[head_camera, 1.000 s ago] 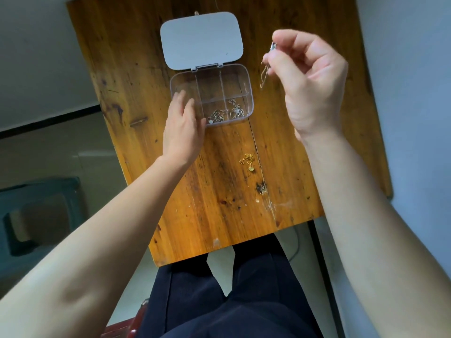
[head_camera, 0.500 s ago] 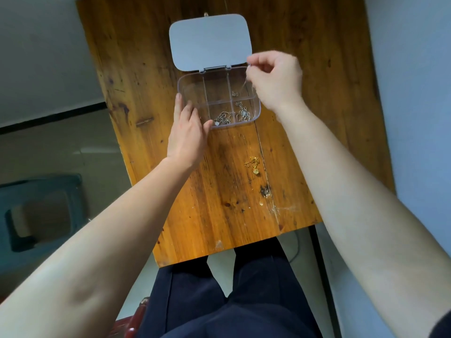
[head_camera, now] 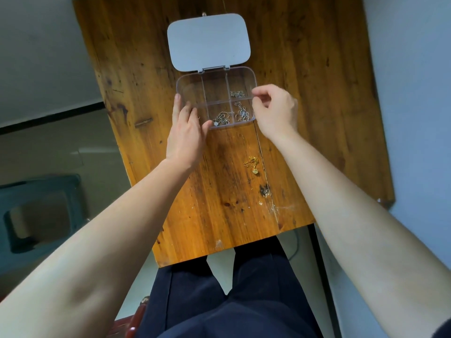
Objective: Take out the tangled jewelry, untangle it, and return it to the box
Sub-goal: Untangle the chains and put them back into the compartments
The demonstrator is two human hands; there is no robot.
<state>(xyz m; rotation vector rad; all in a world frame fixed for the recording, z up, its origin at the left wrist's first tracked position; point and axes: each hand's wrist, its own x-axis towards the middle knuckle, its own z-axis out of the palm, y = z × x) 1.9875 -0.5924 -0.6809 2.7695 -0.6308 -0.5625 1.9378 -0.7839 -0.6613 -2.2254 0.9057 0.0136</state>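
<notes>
A clear plastic box (head_camera: 190, 89) with several compartments lies open on the wooden table, its grey lid (head_camera: 208, 41) folded back. A small silver piece (head_camera: 237, 94) lies in the far right compartment. Silver chains lie in the near middle compartment (head_camera: 221, 119) and the near right compartment (head_camera: 242, 113). My left hand (head_camera: 186, 135) rests flat on the box's near left corner, fingers apart. My right hand (head_camera: 274, 111) hovers at the box's right edge, thumb and forefinger close together with nothing visible between them. A gold chain with a pendant (head_camera: 252, 164) lies loose on the table, nearer to me.
The wooden table (head_camera: 317, 93) is narrow, with its near edge above my dark trousers (head_camera: 231, 301). A dark blue stool (head_camera: 39, 211) stands on the floor to the left. A pale wall runs along the right side.
My right hand came down from the air with a silver piece, dropped it into the far right compartment, and drew back to the box's right edge. The left hand stayed put.
</notes>
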